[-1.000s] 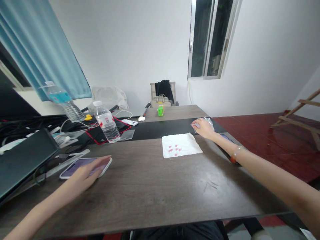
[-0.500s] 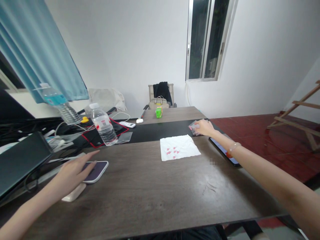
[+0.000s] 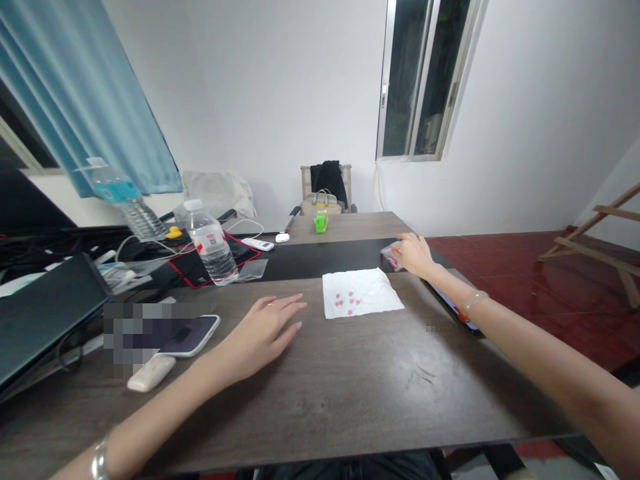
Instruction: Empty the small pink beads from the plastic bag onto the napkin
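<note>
My left hand [image 3: 267,329] is over the desk with its fingers apart, holding nothing, left of a white tissue [image 3: 375,293]. Several small pink-red pieces [image 3: 351,301] lie on the tissue's left half. Beyond the tissue, the fingers of my right hand [image 3: 416,256] are closed on the edge of a small clear plastic bag [image 3: 390,255] with pinkish contents, at the black strip across the desk. Part of the bag is hidden by the fingers. Under my right forearm lies a dark tablet or phone [image 3: 443,293], partly covered.
On the left are a white-edged phone [image 3: 197,335], a white rounded case [image 3: 151,373], a dark laptop [image 3: 50,320] and two water bottles [image 3: 213,247]. A green box [image 3: 321,223] stands farther back. Behind the desk is a chair [image 3: 306,175] with a bag.
My left hand has moved right, from above the phone to the desk near the tissue. My right hand stays at the plastic bag. The view has shifted slightly.
</note>
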Action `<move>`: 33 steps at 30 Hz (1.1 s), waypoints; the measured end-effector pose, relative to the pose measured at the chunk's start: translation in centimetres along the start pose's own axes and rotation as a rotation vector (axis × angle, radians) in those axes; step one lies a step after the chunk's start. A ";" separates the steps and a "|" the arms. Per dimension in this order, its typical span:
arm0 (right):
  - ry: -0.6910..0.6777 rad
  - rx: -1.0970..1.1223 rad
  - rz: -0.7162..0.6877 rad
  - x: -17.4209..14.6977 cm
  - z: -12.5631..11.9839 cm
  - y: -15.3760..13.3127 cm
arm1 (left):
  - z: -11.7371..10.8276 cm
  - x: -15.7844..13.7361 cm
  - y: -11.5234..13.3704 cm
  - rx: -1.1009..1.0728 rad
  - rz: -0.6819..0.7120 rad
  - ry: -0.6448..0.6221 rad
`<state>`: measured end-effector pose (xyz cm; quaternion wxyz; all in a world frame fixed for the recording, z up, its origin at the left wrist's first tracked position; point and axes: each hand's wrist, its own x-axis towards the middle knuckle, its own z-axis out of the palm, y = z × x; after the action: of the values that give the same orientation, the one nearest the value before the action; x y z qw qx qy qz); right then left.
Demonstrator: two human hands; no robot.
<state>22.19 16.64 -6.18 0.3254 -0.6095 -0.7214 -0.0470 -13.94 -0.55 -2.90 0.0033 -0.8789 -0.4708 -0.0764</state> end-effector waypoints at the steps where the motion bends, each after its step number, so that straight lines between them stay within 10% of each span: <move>1: 0.030 -0.026 -0.011 0.0 -0.3 -0.4 | -0.2 0.8 0.7 -0.017 0.014 0.007; 9: 0.051 0.146 0.067 -0.5 -4.0 -7.4 | -2.9 7.2 4.5 -0.246 -0.003 0.189; 18: -0.515 1.154 0.436 -2.0 -7.0 -13.7 | -4.0 12.7 3.1 -0.679 -0.057 0.159; 23: -0.625 1.231 0.405 -2.3 -6.5 -13.5 | -2.4 13.7 1.8 -0.987 -0.053 0.008; 33: -0.503 1.121 0.338 -2.7 -5.0 -13.8 | -0.7 13.6 2.2 -1.071 -0.083 0.141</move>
<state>11.83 8.48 0.85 0.4185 -0.4443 -0.5848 0.5343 -4.79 9.43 -0.14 -0.4168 -0.7308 -0.3991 -0.3646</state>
